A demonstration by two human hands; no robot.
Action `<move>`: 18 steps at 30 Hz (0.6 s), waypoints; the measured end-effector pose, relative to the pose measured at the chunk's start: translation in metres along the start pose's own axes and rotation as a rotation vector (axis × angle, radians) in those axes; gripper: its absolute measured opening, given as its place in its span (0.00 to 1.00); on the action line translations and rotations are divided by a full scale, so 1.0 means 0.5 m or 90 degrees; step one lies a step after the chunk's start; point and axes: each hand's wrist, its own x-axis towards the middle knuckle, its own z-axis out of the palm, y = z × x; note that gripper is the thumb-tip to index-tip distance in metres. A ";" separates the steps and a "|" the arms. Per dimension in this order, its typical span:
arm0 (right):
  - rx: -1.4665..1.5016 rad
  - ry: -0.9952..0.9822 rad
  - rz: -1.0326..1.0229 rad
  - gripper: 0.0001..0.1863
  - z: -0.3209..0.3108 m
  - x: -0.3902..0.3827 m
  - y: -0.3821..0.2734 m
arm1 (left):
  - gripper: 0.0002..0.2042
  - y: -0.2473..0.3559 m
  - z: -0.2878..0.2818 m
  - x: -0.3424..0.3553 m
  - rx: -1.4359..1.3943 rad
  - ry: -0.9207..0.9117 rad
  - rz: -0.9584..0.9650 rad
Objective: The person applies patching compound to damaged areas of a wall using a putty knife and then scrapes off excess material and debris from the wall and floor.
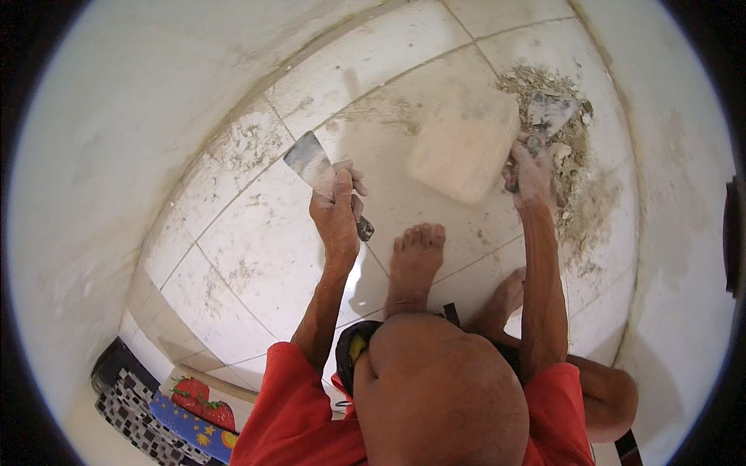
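My left hand (336, 210) is closed round the handle of a putty knife (308, 159), its broad, dusty blade raised up and to the left above the tiles. At the right, my right hand (533, 172) grips a second putty knife (550, 113). That blade lies over a heap of grey-brown rubble and dust (573, 151) along the right wall. Beside my right hand, on its left, lies a pale, boxy, dust-coated plastic container (465, 147). Where its opening is, I cannot tell. Both hands are whitened with dust.
White floor tiles (225, 287) carry dust and scattered crumbs. Pale walls (101, 171) enclose the floor on the left and right. My bare foot (417, 264) stands between my arms. A colourful patterned item with strawberries (202, 404) is at the lower left.
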 end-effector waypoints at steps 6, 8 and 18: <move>-0.010 -0.019 -0.055 0.10 0.072 -0.091 -0.150 | 0.14 0.028 -0.001 -0.011 0.025 -0.009 0.000; -0.121 -0.012 -0.080 0.12 0.105 -0.129 -0.201 | 0.13 0.046 0.009 -0.019 0.031 -0.004 0.011; -0.316 -0.199 0.017 0.18 0.206 -0.175 -0.067 | 0.13 0.019 -0.002 -0.026 0.045 -0.037 -0.044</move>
